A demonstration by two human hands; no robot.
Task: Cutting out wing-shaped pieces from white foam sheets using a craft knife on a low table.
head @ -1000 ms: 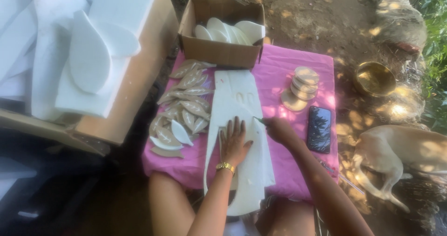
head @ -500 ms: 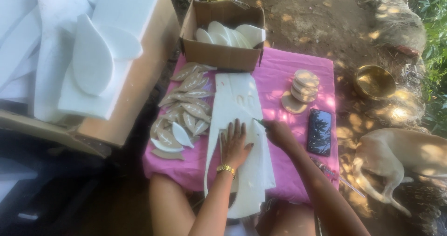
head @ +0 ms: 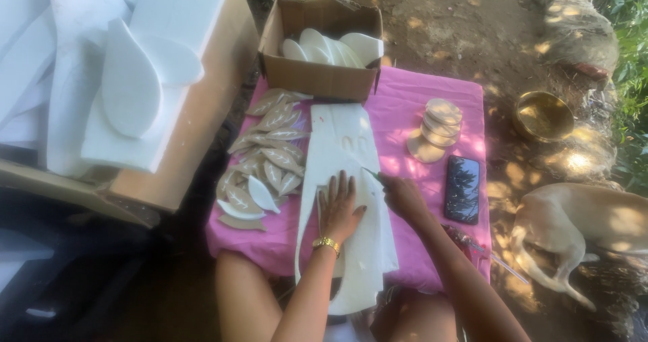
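**On the pink worktop: two hands at a white foam sheet**

Nearest, the left hand [head: 339, 209] lies flat, fingers spread, pressing the white foam sheet [head: 347, 180]. Just beside it, the right hand [head: 399, 195] is clenched on a thin blade [head: 370, 173] touching the sheet. Leaf-shaped cutouts [head: 265, 160] lie left; a black phone [head: 463, 189] and stacked discs [head: 437, 124] right. Farther off stands an open cardboard box [head: 317, 79] of white pieces.

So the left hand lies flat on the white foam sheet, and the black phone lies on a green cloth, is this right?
Not quite: in the head view the cloth under the black phone is pink, not green. The left hand does lie flat on the white foam sheet.
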